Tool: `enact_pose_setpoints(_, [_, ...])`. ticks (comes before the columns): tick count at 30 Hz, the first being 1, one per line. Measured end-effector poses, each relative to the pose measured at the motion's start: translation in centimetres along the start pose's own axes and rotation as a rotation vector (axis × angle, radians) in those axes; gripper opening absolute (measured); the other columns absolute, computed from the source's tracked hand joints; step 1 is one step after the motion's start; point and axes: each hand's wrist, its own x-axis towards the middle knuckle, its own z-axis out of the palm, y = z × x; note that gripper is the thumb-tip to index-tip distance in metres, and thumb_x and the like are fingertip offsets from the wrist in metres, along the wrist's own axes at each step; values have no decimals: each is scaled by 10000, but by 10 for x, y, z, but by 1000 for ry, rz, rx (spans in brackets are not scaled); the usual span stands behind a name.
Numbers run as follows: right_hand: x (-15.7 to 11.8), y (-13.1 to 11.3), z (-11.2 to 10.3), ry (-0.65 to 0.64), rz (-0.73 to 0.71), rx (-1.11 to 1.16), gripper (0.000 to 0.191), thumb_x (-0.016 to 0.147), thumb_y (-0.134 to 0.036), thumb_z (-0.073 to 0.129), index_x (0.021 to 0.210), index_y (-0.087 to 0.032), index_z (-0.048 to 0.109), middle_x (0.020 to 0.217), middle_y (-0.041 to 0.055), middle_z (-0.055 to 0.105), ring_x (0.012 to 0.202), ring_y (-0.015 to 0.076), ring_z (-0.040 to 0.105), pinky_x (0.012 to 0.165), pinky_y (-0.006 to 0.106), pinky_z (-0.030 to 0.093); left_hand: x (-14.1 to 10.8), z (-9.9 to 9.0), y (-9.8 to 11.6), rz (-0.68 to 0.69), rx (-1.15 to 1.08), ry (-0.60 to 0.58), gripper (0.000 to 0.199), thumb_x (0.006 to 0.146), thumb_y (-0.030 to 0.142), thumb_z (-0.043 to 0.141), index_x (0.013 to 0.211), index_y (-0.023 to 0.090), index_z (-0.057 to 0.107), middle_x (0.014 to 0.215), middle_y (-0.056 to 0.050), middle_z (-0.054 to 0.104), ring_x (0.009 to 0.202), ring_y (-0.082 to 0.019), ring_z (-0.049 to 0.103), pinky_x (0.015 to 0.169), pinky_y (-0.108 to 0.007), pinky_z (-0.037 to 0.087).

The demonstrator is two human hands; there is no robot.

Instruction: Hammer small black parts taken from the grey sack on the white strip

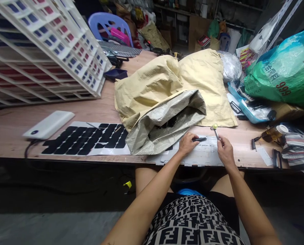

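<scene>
Between left fingers (pixel 192 137), slim black piece (pixel 200 139)

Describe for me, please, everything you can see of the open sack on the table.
The open sack has a creased, pale yellow, paper-like outside and a crinkled grey lining around its mouth. It lies on its side on the table, mouth towards the near edge, with dark things visible inside. On the right it meets another yellow sack; its grey edge appears to overlap a white sheet bearing black pieces.
</scene>
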Motion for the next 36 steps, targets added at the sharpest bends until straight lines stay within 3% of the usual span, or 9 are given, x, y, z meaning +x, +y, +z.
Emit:
enact_pose_setpoints(3, [-29, -2, 4, -48, -54, 42, 358, 914, -278, 467, 1187, -170, 673, 1077, 103, 691, 971, 212, 632, 883, 349, 508, 1, -1, 5, -50, -10, 4, 186, 761, 210, 742, 943, 244, 731, 1001, -14, 682, 994, -202, 614, 855, -322, 482])
enact_pose_setpoints(6, [-42, -2, 14, -65, -85, 27, 345, 908, -251, 466, 1170, -168, 675, 1103, 115, 691, 1039, 220, 633, 940, 369, 504, 2, -3, 9, -71, -16, 0, 188, 744, 193, 756, 924, 239, 735, 1000, -11, 683, 1000, -201, 614, 870, -324, 479])
enact_pose_setpoints(14, [-44, -7, 18, 9, -230, -1, 339, 955, -251, 453, 1229, -190, 643, 1097, 109, 668, 1041, 219, 627, 948, 383, 511, 1, -4, 8, -39, 7, 10, 197, 752, 212, 760, 943, 253, 744, 985, -4, 678, 1025, -197, 600, 898, -314, 467])
enact_pose_setpoints(19, [-47, -3, 23, -22, -216, -22, 328, 938, -221, 454, 1187, -175, 664, 1028, 108, 678, 973, 223, 639, 895, 385, 530, 3, -2, 8, -57, 4, 3, 194, 750, 214, 765, 938, 260, 750, 992, 0, 679, 1020, -194, 599, 893, -309, 466])
enact_pose_setpoints(28, [-47, -18, 32, -72, -251, -33, 344, 943, -223, 444, 1211, -179, 655, 1008, 95, 662, 950, 210, 631, 882, 356, 516, 2, -3, 10, -43, 32, 24, 167, 767, 232, 755, 933, 240, 742, 955, -3, 668, 986, -189, 598, 854, -299, 465])
enact_pose_setpoints(32, [-33, -7, 34, -66, -229, -68, 329, 922, -230, 470, 1178, -181, 671, 994, 84, 667, 929, 205, 621, 868, 340, 501, 3, -3, 10, -43, 3, 18, 185, 761, 232, 758, 945, 249, 744, 982, -3, 674, 992, -191, 601, 858, -300, 469])
enact_pose_setpoints(36, [8, 5, 33, 43, -189, -247, 360, 921, -227, 456, 1210, -184, 665, 1026, 93, 653, 944, 215, 583, 862, 326, 457, 2, -4, 10, -35, 17, 14, 197, 757, 220, 755, 951, 247, 745, 981, -10, 670, 988, -199, 597, 868, -312, 469])
